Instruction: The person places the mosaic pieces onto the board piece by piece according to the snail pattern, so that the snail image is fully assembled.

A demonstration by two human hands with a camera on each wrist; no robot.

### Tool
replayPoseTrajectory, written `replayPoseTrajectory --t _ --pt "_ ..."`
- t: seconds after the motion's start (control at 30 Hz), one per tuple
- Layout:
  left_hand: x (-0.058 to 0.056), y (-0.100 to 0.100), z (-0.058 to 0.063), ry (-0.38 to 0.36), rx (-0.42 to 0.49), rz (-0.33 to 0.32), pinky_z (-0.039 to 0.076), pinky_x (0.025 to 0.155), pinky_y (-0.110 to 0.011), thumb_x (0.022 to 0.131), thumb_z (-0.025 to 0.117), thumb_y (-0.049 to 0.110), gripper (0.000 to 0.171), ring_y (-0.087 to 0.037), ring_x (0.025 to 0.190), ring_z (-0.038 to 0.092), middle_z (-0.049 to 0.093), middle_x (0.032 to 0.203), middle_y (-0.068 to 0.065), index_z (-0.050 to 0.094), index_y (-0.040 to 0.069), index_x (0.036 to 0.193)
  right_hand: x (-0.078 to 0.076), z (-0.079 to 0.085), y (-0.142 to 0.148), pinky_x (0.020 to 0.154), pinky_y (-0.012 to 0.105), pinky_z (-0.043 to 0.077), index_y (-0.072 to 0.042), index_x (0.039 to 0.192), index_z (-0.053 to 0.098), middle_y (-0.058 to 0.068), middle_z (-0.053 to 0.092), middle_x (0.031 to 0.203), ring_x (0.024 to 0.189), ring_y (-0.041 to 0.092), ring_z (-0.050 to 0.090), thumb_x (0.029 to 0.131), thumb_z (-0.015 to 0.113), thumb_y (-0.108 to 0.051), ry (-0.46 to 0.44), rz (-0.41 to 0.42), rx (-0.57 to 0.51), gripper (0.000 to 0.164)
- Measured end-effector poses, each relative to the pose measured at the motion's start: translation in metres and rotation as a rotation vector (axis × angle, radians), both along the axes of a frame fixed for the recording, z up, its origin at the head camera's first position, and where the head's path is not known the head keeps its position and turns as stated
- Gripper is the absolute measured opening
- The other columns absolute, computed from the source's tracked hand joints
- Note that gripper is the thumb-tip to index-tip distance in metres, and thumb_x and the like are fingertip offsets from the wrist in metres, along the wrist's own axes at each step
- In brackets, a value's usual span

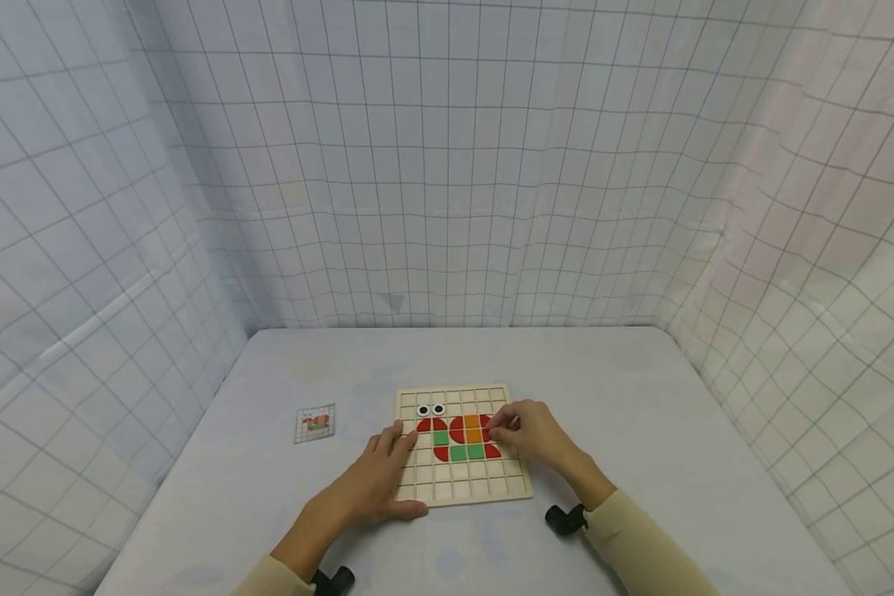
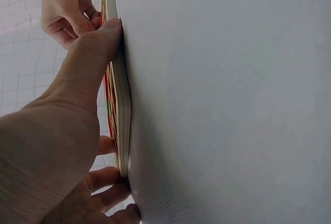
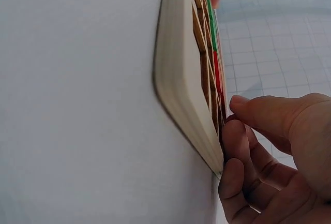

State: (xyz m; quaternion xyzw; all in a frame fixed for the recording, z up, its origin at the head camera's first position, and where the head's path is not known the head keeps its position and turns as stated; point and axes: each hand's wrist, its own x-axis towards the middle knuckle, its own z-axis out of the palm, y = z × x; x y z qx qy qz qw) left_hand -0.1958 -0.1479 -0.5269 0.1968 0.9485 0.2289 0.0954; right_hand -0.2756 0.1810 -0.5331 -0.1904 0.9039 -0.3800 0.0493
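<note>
A pale wooden grid board (image 1: 465, 493) lies on the table, with red, green and orange tiles in its cells. Two round eye tiles (image 1: 430, 410) sit toward its upper left. My left hand (image 1: 376, 482) is spread at the board's left side, fingers on that edge and thumb along the near edge. On the right, my right hand (image 1: 529, 429) pinches at a red quarter-round tile (image 1: 486, 420) beside the orange tiles (image 1: 473, 428); its fingertips partly hide the piece. Green tiles (image 1: 466, 452) run in a row below. In the right wrist view, the thumb and forefinger (image 3: 235, 131) nearly meet over the board.
A small picture card (image 1: 315, 424) with a grid and a coloured figure lies left of the board. The white table (image 1: 611, 372) is enclosed by hanging checked cloth (image 1: 447, 190) at the back and both sides. Each wrist wears a black device (image 1: 564, 520).
</note>
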Motion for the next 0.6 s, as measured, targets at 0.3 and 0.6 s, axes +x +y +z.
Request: replayPoseTrajectory --t 0.3,0.6 --pt "-0.003 -0.005 0.000 -0.014 0.000 -0.001 0.050 0.129 -0.072 0.088 0.099 0.064 0.124 -0.055 0.169 0.039 0.029 0.188 -0.029 0.040 0.005 0.179 0.003 0.000 0.001 0.078 0.022 0.056 -0.017 0.107 0.088 -0.006 0.081 0.101 0.088 0.011 0.065 0.109 0.085 -0.020 -0.009 -0.009 -0.016 0.005" --pt "-0.005 -0.009 0.002 -0.035 0.017 0.002 0.051 0.127 -0.073 0.090 0.098 0.064 0.123 -0.053 0.172 0.036 0.026 0.190 -0.027 0.038 0.006 0.181 0.005 0.002 0.018 0.078 0.022 0.056 -0.018 0.109 0.088 -0.006 0.083 0.106 0.089 0.010 0.067 0.111 0.082 -0.021 0.045 -0.003 0.010 0.008"
